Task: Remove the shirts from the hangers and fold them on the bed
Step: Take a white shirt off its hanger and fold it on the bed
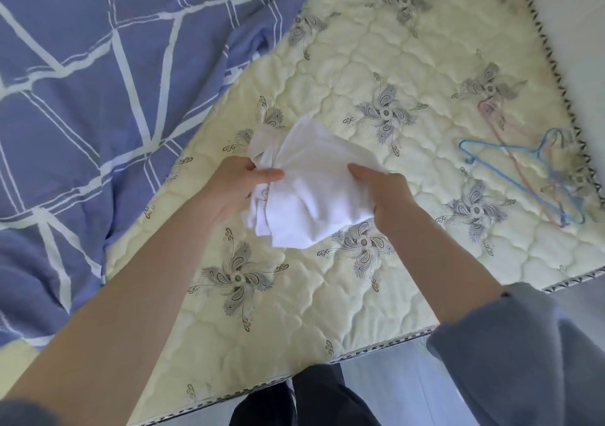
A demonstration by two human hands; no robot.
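Fingers (269,174) of the left hand (234,185) curl round the left edge of a white shirt (311,193), thumb on top; those of the right hand (384,196) clamp its right edge in the same way, thumb (360,172) over the cloth and the remaining digits hidden beneath it. The shirt is off its hanger and gathered into a compact, uneven bundle. It appears to be held slightly above the quilted mattress of the bed (294,294), though contact at its lower corner cannot be excluded. Loose layers show at the left side and at the far corner, so the fold is judged unfinished.

Two empty wire hangers, a blue hanger (504,151) and a pink hanger (487,106), lie overlapping near the right edge of the mattress, well apart from the shirt. A blue duvet (98,82) with white lines covers the left part of the bed. A grey sleeve (523,343) is pushed up the right forearm.

Step in hand: folding, the removal step being complete for this garment. The next move probably calls for laying the bundle flat on the bare mattress between the duvet and the hangers, then squaring the stray layers. Both grips must hold until the cloth is supported, since the soft fabric is likely to unfold if one side is released early. No other shirt is visible.
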